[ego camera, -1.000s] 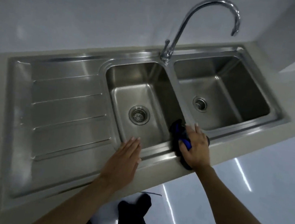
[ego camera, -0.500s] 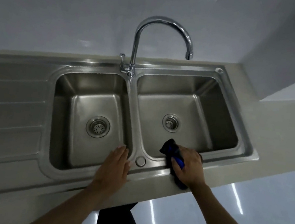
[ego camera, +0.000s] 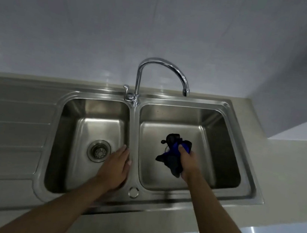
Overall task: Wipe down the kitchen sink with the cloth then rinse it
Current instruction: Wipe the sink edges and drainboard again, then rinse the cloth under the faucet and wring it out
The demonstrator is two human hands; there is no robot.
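A stainless steel double sink (ego camera: 135,125) fills the counter, with a left basin (ego camera: 100,124) and a right basin (ego camera: 211,144). My right hand (ego camera: 188,163) grips a crumpled blue and black cloth (ego camera: 173,152) over the middle of the right basin, hiding its drain. My left hand (ego camera: 117,167) lies flat with straight fingers over the right side of the left basin, by the divider between the basins. The left drain (ego camera: 99,150) shows just left of it. A chrome gooseneck faucet (ego camera: 163,68) stands behind the divider with its spout over the right basin. No water is running.
A ribbed draining board (ego camera: 11,122) extends left of the basins. A beige counter (ego camera: 288,175) surrounds the sink, with a white wall behind and a wall corner at the right. The faucet lever (ego camera: 126,88) sits left of the faucet base. A round overflow cap (ego camera: 133,192) marks the front rim.
My right hand carried the cloth from the front rim into the right basin. My left hand moved from the front rim forward over the left basin beside the divider. The view shifted to face the sink squarely.
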